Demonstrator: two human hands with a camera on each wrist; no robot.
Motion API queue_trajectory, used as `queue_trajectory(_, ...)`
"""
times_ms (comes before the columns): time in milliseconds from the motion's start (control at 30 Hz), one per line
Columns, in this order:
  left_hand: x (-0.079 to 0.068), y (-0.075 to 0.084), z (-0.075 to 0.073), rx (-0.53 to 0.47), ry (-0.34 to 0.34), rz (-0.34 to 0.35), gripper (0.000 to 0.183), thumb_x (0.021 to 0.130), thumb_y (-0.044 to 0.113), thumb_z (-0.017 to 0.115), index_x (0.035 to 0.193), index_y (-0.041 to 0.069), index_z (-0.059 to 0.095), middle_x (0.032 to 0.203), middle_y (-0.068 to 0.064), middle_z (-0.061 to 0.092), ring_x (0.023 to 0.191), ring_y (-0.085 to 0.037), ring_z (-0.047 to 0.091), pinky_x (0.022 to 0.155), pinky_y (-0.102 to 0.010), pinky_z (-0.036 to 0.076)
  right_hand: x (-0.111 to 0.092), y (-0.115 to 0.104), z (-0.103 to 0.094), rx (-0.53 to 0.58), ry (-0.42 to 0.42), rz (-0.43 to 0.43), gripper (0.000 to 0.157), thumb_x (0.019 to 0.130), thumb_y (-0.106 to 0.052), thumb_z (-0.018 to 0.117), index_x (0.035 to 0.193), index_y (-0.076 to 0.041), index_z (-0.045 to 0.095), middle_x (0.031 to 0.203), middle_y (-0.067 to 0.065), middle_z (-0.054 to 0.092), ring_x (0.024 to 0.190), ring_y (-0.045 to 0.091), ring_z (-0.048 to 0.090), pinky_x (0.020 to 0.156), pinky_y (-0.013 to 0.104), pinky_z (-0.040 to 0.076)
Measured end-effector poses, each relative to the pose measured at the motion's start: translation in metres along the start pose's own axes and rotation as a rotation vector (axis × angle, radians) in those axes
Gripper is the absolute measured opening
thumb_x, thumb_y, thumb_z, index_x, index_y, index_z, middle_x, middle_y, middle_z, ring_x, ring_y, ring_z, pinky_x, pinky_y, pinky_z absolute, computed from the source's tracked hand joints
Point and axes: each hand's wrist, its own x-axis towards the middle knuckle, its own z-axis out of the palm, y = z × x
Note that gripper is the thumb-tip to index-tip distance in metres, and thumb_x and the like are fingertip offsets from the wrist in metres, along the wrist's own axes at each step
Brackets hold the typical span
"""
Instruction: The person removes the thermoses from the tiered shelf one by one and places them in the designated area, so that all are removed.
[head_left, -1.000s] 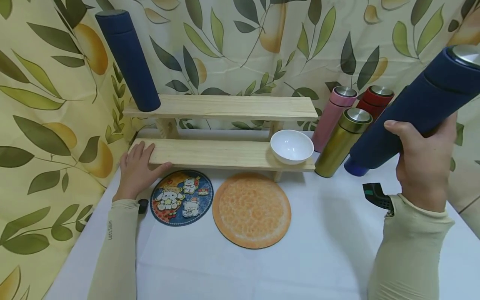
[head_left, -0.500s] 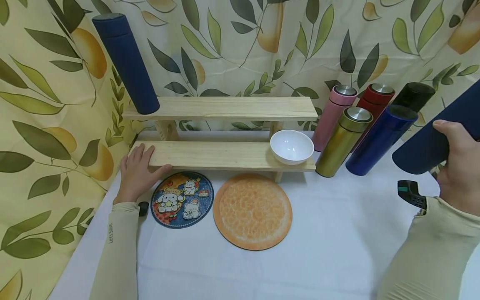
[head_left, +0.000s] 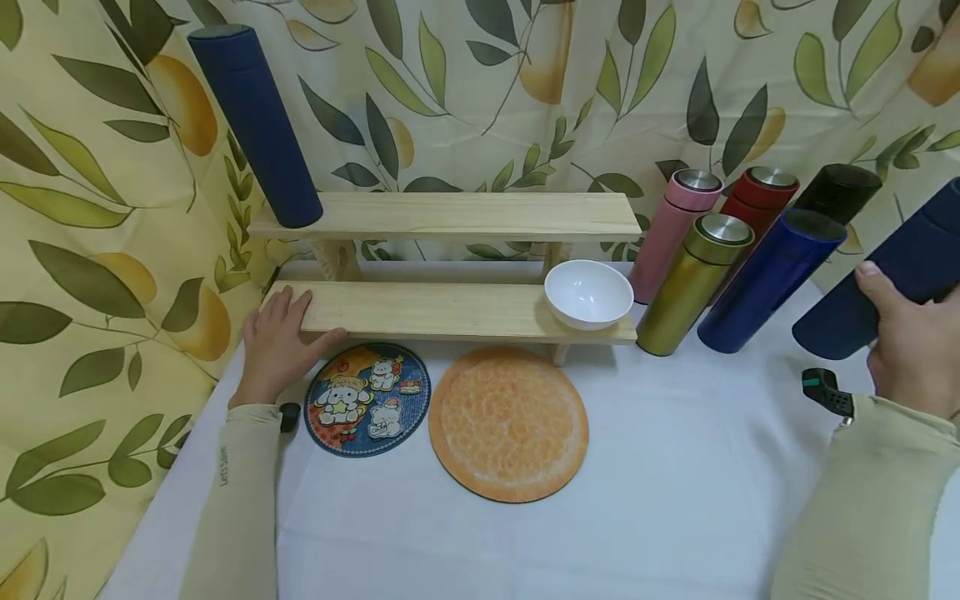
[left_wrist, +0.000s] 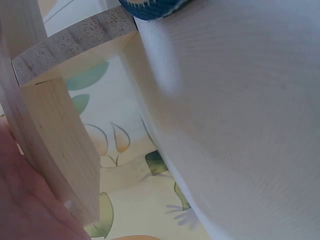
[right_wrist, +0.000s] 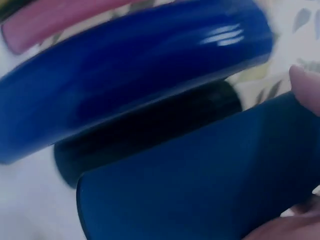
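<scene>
My right hand (head_left: 911,346) grips a navy thermos bottle (head_left: 885,275) at the right edge of the head view. The bottle leans, and I cannot tell whether its base touches the table. In the right wrist view, this navy thermos (right_wrist: 200,175) lies beside a black one (right_wrist: 150,130) and a shiny blue one (right_wrist: 135,65). My left hand (head_left: 276,346) rests with extended fingers on the left end of the lower board of a two-step wooden rack (head_left: 420,308). On the upper board's left end stands another navy thermos bottle (head_left: 258,129).
A white bowl (head_left: 588,293) sits at the lower board's right end. Right of the rack stand pink (head_left: 671,237), gold (head_left: 693,287), red (head_left: 761,204), blue (head_left: 772,279) and black (head_left: 838,193) thermos bottles. A cartoon mat (head_left: 367,400) and a tan round mat (head_left: 508,425) lie in front.
My right hand has carried the navy thermos right and lower, past the blue and black bottles, which now show fully. The left hand stays on the rack.
</scene>
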Motion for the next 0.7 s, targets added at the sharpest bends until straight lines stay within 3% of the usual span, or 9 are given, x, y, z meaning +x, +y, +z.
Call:
queue_trajectory(67,-0.002,0.001,0.001,-0.004,-0.004,-0.004,0.100,0.097,0.067,0.067,0.162,-0.003,0.039,0.169,-0.033,0.023,0.156,-0.051,0.018,0.122,-0.069,0.003,0.007,0.007,-0.001,-0.062,0.008,-0.009,0.108,0.093,-0.030,0.086,0.170,-0.045,0.012,0.175,-0.017,0.013,0.155,0.005,0.019,0.124,0.032,0.003)
queue_trajectory(167,-0.004,0.003,0.002,-0.016,-0.006,-0.010,0.100,0.096,0.066,0.068,0.162,-0.003,0.038,0.170,-0.033,0.022,0.157,-0.051,0.017,0.122,-0.068,0.002,0.017,0.019,-0.001,-0.069,-0.011,-0.019,0.101,0.094,-0.025,0.085,0.168,-0.043,0.020,0.173,-0.014,0.023,0.154,0.006,0.025,0.125,0.032,0.006)
queue_trajectory(300,-0.005,0.002,0.003,-0.021,-0.013,-0.015,0.101,0.097,0.067,0.067,0.163,-0.003,0.037,0.170,-0.033,0.021,0.157,-0.050,0.016,0.123,-0.067,0.002,0.027,0.033,-0.002,-0.005,-0.053,-0.019,0.097,0.095,-0.014,0.083,0.167,-0.039,0.022,0.172,-0.014,0.025,0.154,0.007,0.024,0.125,0.029,0.008)
queue_trajectory(700,0.000,-0.002,0.003,-0.019,0.000,-0.002,0.104,0.096,0.073,0.062,0.163,-0.002,0.037,0.170,-0.032,0.022,0.158,-0.049,0.015,0.123,-0.068,0.001,0.042,0.056,-0.001,0.049,-0.101,-0.010,0.093,0.093,-0.005,0.084,0.164,-0.034,0.029,0.166,-0.012,0.036,0.153,0.008,0.029,0.124,0.024,0.014)
